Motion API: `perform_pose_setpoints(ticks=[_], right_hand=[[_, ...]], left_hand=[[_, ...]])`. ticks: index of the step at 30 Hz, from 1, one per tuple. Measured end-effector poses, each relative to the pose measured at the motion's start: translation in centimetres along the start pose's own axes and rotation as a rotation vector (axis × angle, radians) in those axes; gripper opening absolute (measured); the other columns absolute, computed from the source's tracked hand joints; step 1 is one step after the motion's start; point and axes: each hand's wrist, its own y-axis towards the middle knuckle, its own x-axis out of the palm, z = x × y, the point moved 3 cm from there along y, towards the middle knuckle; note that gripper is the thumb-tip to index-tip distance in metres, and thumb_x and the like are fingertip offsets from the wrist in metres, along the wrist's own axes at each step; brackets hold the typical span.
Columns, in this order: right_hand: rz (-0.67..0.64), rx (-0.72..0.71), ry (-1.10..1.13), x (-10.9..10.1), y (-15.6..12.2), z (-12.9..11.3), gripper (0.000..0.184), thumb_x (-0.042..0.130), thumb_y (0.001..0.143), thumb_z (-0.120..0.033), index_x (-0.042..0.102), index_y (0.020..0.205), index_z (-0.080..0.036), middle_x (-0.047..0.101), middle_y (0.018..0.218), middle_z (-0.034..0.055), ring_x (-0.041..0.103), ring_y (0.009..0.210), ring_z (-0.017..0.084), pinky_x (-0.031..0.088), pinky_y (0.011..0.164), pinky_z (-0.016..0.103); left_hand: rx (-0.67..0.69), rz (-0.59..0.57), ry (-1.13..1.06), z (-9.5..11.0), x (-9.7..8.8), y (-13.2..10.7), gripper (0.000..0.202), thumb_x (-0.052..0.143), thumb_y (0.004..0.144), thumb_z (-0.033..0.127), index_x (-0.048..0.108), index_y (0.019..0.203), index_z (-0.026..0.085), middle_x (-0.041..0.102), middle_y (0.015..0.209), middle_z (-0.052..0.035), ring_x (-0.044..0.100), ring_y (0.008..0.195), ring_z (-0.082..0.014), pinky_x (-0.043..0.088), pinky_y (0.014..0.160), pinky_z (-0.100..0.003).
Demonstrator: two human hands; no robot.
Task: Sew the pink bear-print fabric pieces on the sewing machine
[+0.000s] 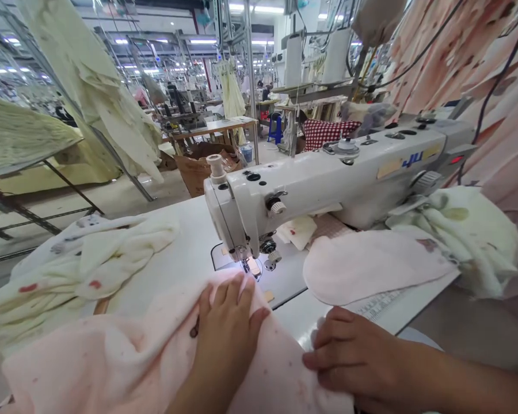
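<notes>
A pale pink fleecy fabric (155, 345) with small dark marks spreads over the front of the sewing table. Its far edge reaches the needle area of a white sewing machine (311, 172), where a small light shines. My left hand (228, 328) lies flat on the fabric just in front of the presser foot (246, 265), fingers stretched toward the needle. Farther right, my right hand (354, 351) has its fingers curled at the fabric's right edge. The thumb and fingertips seem to pinch that edge, though the underside of the grip is hidden.
Cream fabric (125, 253) with red marks is heaped on the left of the table. Right of the needle lie a pale pink rounded cut piece (371, 264) and a bunched cream cloth (470, 230). Thread cones (336, 57) stand behind the machine. Pink cloth (449, 52) hangs at right.
</notes>
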Motion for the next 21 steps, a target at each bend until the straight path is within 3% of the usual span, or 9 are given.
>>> perform_pose_setpoints(ticks=[9, 13, 16, 21], right_hand=[[0.030, 0.036, 0.026, 0.4, -0.2, 0.3, 0.019, 0.051, 0.074, -0.013, 0.058, 0.090, -0.018, 0.067, 0.108, 0.0001, 0.057, 0.088, 0.017, 0.039, 0.077, 0.034], [0.119, 0.045, 0.030, 1.1, 0.4, 1.1, 0.014, 0.049, 0.080, -0.014, 0.057, 0.090, -0.018, 0.066, 0.108, -0.0008, 0.055, 0.089, 0.017, 0.037, 0.075, 0.034], [0.207, -0.031, 0.009, 1.3, 0.9, 1.7, 0.013, 0.046, 0.088, -0.017, 0.058, 0.092, -0.018, 0.068, 0.103, -0.0002, 0.055, 0.085, 0.015, 0.037, 0.073, 0.032], [0.196, -0.186, -0.057, 1.0, 0.5, 2.2, 0.013, 0.050, 0.091, -0.017, 0.061, 0.093, -0.014, 0.070, 0.091, 0.0001, 0.056, 0.079, 0.014, 0.039, 0.071, 0.030]], left_hand=[[0.090, 0.065, 0.057, -0.1, 0.3, 0.4, 0.038, 0.042, 0.088, 0.032, 0.051, 0.123, 0.019, 0.055, 0.126, -0.0119, 0.048, 0.110, -0.0307, 0.028, 0.092, -0.053], [0.302, 0.093, 0.067, -1.3, -0.2, 1.7, 0.028, 0.044, 0.088, 0.029, 0.060, 0.110, 0.021, 0.063, 0.108, -0.0082, 0.051, 0.097, -0.0266, 0.035, 0.083, -0.043], [0.447, 0.126, 0.085, -1.4, -0.6, 2.4, 0.023, 0.046, 0.088, 0.026, 0.063, 0.102, 0.021, 0.066, 0.096, -0.0057, 0.054, 0.091, -0.0244, 0.037, 0.081, -0.041], [0.411, 0.181, 0.141, 1.6, 0.1, -0.4, 0.023, 0.045, 0.087, 0.025, 0.062, 0.102, 0.018, 0.065, 0.110, -0.0077, 0.056, 0.102, -0.0267, 0.030, 0.094, -0.051]])
